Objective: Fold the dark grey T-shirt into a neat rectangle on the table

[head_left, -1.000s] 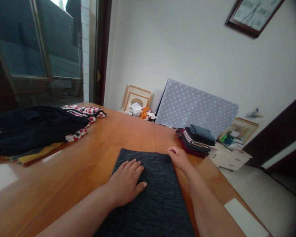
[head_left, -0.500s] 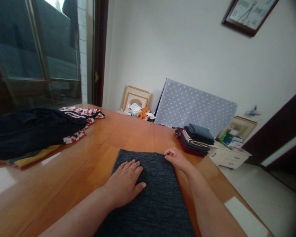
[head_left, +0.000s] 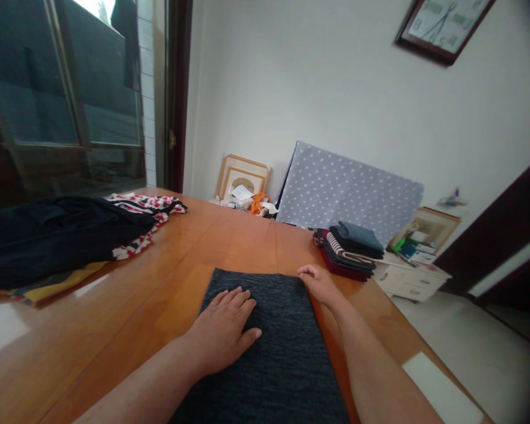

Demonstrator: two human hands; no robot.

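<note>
A dark blue-grey heathered garment (head_left: 282, 353) lies folded into a long flat strip, running from the bottom edge up the wooden table; its kind cannot be told. My left hand (head_left: 225, 330) rests flat on its left part, fingers stretched and thumb apart. At the strip's far right corner, my right hand (head_left: 320, 282) has its fingers curled, pinching the edge of the cloth. The near end of the garment runs out of view.
Unfolded clothes (head_left: 66, 235) are heaped at the table's left. A stack of folded clothes (head_left: 351, 250) sits at the far right edge. A pale rectangle (head_left: 441, 388) lies near the right edge. Behind stand a polka-dot cloth-covered panel (head_left: 353, 188) and a white cabinet (head_left: 410, 280).
My right hand has shifted very slightly to the right at the garment's far corner. My left hand stays in place on the cloth.
</note>
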